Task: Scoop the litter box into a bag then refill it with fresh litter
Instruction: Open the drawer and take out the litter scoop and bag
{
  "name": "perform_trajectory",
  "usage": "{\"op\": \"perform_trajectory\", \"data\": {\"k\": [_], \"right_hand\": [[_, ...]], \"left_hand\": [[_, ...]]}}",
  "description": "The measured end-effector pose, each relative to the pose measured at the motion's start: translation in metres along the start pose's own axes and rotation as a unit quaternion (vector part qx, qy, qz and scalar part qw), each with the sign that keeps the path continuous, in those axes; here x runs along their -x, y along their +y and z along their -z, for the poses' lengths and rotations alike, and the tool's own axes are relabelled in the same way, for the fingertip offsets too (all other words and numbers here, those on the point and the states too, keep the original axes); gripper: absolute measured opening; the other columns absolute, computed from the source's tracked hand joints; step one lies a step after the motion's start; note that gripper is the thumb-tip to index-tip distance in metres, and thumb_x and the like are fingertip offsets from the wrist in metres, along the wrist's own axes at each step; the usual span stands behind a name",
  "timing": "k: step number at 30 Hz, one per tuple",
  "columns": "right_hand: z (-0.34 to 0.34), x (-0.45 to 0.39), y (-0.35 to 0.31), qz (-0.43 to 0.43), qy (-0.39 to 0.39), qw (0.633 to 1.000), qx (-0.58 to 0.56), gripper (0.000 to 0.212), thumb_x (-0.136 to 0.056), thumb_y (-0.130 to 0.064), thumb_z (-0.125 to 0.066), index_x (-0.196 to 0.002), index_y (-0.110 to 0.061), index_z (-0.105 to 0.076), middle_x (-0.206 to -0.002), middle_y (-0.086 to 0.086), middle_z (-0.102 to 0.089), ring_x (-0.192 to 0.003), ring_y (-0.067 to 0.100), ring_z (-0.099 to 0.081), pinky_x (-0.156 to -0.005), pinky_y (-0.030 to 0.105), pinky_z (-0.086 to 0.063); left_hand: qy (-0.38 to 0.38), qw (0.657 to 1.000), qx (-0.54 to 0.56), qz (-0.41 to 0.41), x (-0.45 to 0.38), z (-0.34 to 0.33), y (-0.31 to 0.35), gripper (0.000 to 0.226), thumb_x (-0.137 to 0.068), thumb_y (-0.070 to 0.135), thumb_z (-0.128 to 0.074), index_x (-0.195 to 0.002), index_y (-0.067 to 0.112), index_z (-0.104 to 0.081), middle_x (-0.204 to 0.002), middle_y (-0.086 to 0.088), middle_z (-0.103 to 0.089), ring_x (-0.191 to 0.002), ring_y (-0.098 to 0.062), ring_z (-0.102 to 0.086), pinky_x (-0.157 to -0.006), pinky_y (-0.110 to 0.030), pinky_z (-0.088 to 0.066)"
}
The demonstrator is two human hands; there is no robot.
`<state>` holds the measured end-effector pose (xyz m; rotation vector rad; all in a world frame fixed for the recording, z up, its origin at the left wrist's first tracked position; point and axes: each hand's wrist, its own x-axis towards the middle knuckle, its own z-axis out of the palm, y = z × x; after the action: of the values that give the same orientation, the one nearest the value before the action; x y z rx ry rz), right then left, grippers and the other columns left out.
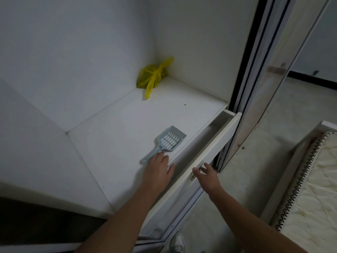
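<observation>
Left hand lies flat on the white shelf, fingers straight and together, tips touching the scoop at its handle. Handle end is nearest; the long axis runs away and rightward to the slotted head. Right hand is at the drawer front, fingers spread, gripping nothing. Left is nearer. Yellow bag sits tied in the far corner. Litter box not visible.
</observation>
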<state>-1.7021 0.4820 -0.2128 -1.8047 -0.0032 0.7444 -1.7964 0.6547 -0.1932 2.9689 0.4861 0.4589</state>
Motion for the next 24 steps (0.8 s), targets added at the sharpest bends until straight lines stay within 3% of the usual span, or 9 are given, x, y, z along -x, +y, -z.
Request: {"op": "perform_trajectory", "data": {"k": [7, 11, 13, 15, 17, 24], "right_hand": [[-0.015, -0.015, -0.013, -0.028, -0.024, 0.998, -0.058, 0.072, -0.089, -0.031, -0.069, -0.148, -0.012, -0.033, -0.145, 0.013, -0.045, -0.132, 0.027, -0.045, -0.107, 0.047, -0.042], [-0.025, -0.021, -0.013, -0.041, -0.022, 0.996, -0.081, 0.072, -0.087, -0.035, -0.07, -0.146, -0.011, -0.036, -0.14, 0.012, -0.051, -0.127, 0.025, -0.05, -0.106, 0.047, -0.043], [-0.031, -0.024, -0.012, -0.051, -0.024, 0.994, -0.092, 0.057, -0.088, -0.033, -0.069, -0.136, -0.011, -0.048, -0.123, 0.006, -0.061, -0.118, 0.021, -0.055, -0.104, 0.046, -0.044], [-0.035, -0.025, -0.014, -0.049, -0.022, 0.994, -0.094, 0.028, -0.09, -0.028, -0.067, -0.114, -0.018, -0.058, -0.102, -0.003, -0.063, -0.105, 0.017, -0.058, -0.101, 0.043, -0.047], [-0.038, -0.027, -0.017, -0.042, -0.021, 0.994, -0.096, 0.013, -0.091, -0.026, -0.066, -0.1, -0.025, -0.056, -0.095, -0.005, -0.063, -0.1, 0.017, -0.058, -0.095, 0.04, -0.049], [-0.044, -0.033, -0.028, -0.041, -0.032, 0.996, -0.072, 0.043, -0.091, -0.032, -0.066, -0.129, -0.015, -0.055, -0.125, 0.004, -0.062, -0.116, 0.022, -0.057, -0.093, 0.038, -0.05]], "left_hand": [[-0.01, 0.999, 0.007, 0.042, -0.01, -0.001, -0.013, 0.04, -0.09, 0.036, -0.066, -0.122, 0.01, -0.065, -0.119, -0.011, -0.064, -0.106, -0.026, -0.061, -0.085, -0.036, -0.054], [-0.012, 0.998, 0.001, 0.055, -0.013, -0.004, -0.013, 0.04, -0.089, 0.038, -0.066, -0.119, 0.011, -0.066, -0.118, -0.01, -0.064, -0.105, -0.026, -0.061, -0.083, -0.037, -0.054], [-0.005, 0.998, 0.011, 0.055, -0.013, -0.005, -0.014, 0.04, -0.087, 0.037, -0.067, -0.117, 0.011, -0.066, -0.116, -0.009, -0.065, -0.104, -0.026, -0.062, -0.083, -0.038, -0.055], [0.003, 0.998, 0.014, 0.055, -0.014, -0.006, -0.015, 0.04, -0.087, 0.039, -0.066, -0.117, 0.012, -0.067, -0.115, -0.009, -0.065, -0.104, -0.026, -0.062, -0.083, -0.038, -0.055], [0.008, 0.999, 0.011, 0.051, -0.013, -0.007, -0.015, 0.042, -0.088, 0.041, -0.061, -0.117, 0.012, -0.067, -0.116, -0.009, -0.065, -0.105, -0.026, -0.062, -0.084, -0.037, -0.055], [0.013, 0.998, 0.018, 0.054, -0.013, -0.012, -0.017, 0.041, -0.085, 0.038, -0.07, -0.116, 0.011, -0.068, -0.118, -0.009, -0.066, -0.107, -0.026, -0.063, -0.085, -0.036, -0.054]]}}
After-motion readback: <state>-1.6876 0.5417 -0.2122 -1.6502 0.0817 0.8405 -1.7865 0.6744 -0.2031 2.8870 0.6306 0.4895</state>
